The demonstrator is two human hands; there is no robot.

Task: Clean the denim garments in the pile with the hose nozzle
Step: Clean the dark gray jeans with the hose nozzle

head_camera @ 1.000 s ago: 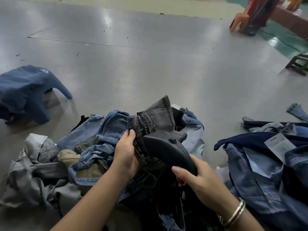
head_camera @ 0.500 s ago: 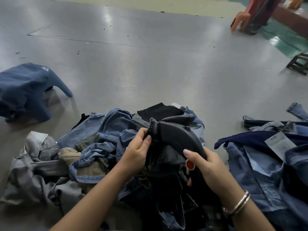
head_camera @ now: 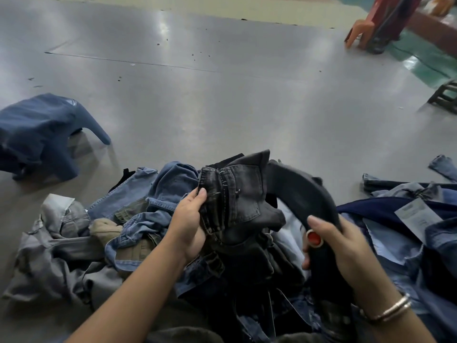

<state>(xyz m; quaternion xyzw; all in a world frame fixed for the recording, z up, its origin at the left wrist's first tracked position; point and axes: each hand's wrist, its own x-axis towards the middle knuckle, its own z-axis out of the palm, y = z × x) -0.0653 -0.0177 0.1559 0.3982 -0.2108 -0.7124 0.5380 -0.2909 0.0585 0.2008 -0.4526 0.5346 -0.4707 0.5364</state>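
Note:
A dark grey denim garment [head_camera: 243, 196] is lifted off the top of the pile of denim garments [head_camera: 138, 219], its waistband and pocket facing me. My left hand [head_camera: 189, 221] pinches its left edge. My right hand [head_camera: 346, 246] grips the black curved hose nozzle [head_camera: 300, 191], which has a red button [head_camera: 314, 238] beside my thumb. The nozzle's tip sits against the garment's right side. Its lower handle runs down out of sight into dark cloth.
A blue garment [head_camera: 42, 134] is draped over a low stool at the far left. More blue denim with a paper tag [head_camera: 418, 214] lies at the right. An orange stool [head_camera: 358, 30] and a dark stool [head_camera: 445, 95] stand at the far right on the grey floor.
My left hand has raised and spread the dark grey garment again after it was bunched low. The nozzle has swung to the right of the garment, its red button now in plain sight.

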